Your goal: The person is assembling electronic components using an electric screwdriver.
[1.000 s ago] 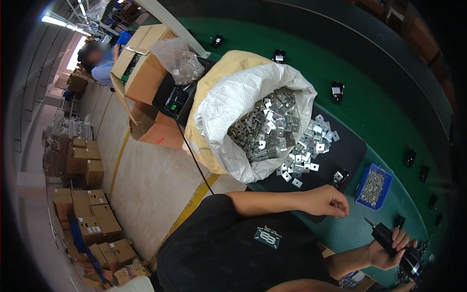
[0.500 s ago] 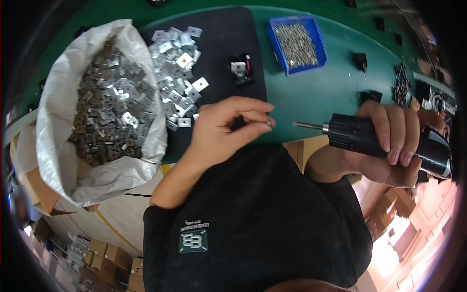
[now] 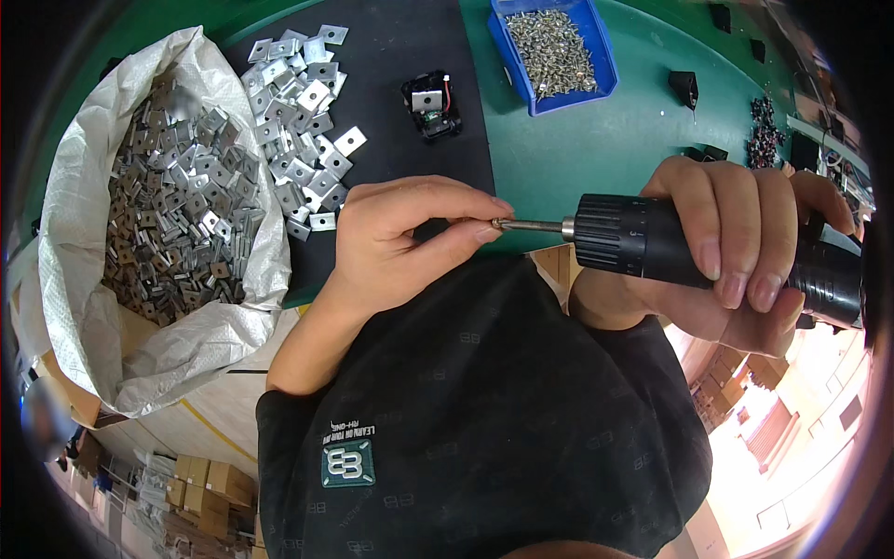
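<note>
My right hand (image 3: pixel 736 242) is wrapped round a black electric screwdriver (image 3: pixel 643 238), its bit (image 3: pixel 535 225) pointing left. At the bit's tip, my left hand (image 3: pixel 410 228) pinches a small screw (image 3: pixel 498 224) between thumb and forefinger; the fingertips cover most of it. Beyond my left hand, a small black device (image 3: pixel 433 121) with a red wire and a metal square plate (image 3: pixel 427 100) on it lies on the black mat (image 3: pixel 400 56). A blue bin (image 3: pixel 607 70) of loose screws (image 3: pixel 549 51) stands on the green table farther right.
A white woven sack (image 3: pixel 70 279) full of metal square plates (image 3: pixel 186 196) stands at the left. More plates (image 3: pixel 303 121) lie heaped on the mat beside it. Small black parts (image 3: pixel 684 88) and a dark pile of little pieces (image 3: pixel 764 135) sit on the table's right side.
My right hand has brought the screwdriver leftward, and its bit now meets the screw in my left fingers. The view has shifted, so the sack, plates and bin appear farther left.
</note>
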The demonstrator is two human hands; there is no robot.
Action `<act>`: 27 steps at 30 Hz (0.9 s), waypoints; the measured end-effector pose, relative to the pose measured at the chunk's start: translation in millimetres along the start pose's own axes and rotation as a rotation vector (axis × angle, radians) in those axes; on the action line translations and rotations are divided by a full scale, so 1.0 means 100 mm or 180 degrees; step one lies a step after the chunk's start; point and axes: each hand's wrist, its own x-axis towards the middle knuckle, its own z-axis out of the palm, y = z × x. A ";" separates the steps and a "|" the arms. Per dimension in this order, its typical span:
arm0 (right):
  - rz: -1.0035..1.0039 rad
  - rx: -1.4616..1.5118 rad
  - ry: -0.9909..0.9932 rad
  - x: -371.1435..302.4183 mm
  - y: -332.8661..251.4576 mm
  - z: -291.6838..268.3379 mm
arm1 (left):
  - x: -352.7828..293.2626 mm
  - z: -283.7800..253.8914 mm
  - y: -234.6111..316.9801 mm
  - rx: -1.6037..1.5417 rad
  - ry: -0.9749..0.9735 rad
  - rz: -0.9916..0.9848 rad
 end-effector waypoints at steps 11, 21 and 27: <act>0.0078 -0.0247 -0.0492 0.03 0.01 -0.08 | 0.00 -0.06 -0.08 0.0066 -0.0150 0.0105; -0.0106 -0.0303 -0.0425 0.04 0.21 -0.12 | 0.11 -0.23 -0.12 0.1754 0.0229 0.0619; -0.0445 -0.0613 -0.0045 0.04 0.49 -0.25 | 0.19 -0.30 -0.38 0.3712 0.0287 0.0143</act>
